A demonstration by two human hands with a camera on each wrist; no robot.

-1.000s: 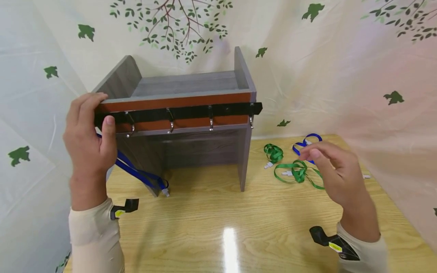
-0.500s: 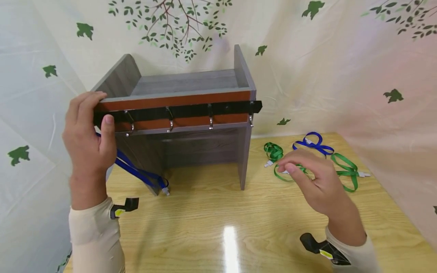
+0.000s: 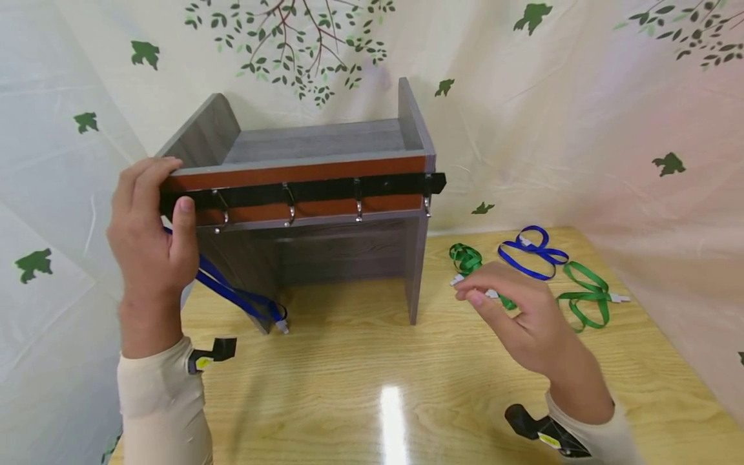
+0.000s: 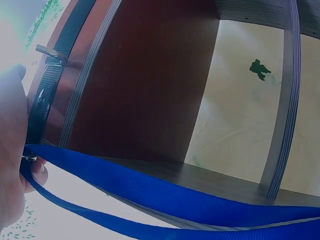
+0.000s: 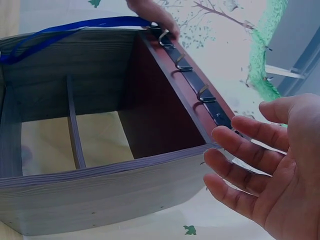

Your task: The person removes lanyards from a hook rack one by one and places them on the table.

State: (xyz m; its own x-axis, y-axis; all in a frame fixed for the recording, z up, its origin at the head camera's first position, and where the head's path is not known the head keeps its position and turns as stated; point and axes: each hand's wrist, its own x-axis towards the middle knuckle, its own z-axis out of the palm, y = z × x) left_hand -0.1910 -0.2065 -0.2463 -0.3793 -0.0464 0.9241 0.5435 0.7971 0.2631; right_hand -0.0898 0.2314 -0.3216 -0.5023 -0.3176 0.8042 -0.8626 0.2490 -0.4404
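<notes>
A grey wood-look shelf unit [image 3: 414, 265] stands on the table with a black hook rail [image 3: 325, 191] along its reddish-brown front board. My left hand [image 3: 152, 226] grips the left end of that board, thumb in front and fingers over the top edge. From the rail's left end hangs a blue lanyard [image 3: 232, 294], its white clip low beside the left panel. My right hand [image 3: 526, 316] hovers right of the unit, fingers loosely bent and holding nothing. Partly hidden behind it lies a green lanyard [image 3: 507, 302]. A bundled green lanyard [image 3: 465, 257] is just beyond the fingertips.
Farther right on the table [image 3: 325, 381] lie another blue lanyard [image 3: 540, 248] and another green lanyard [image 3: 589, 295], both looped flat. A pale curtain [image 3: 523, 129] printed with leaves rises behind the table and along both sides.
My right hand has moved left over the lanyards, uncovering the blue and green ones at the right. The left hand keeps its grip on the unit.
</notes>
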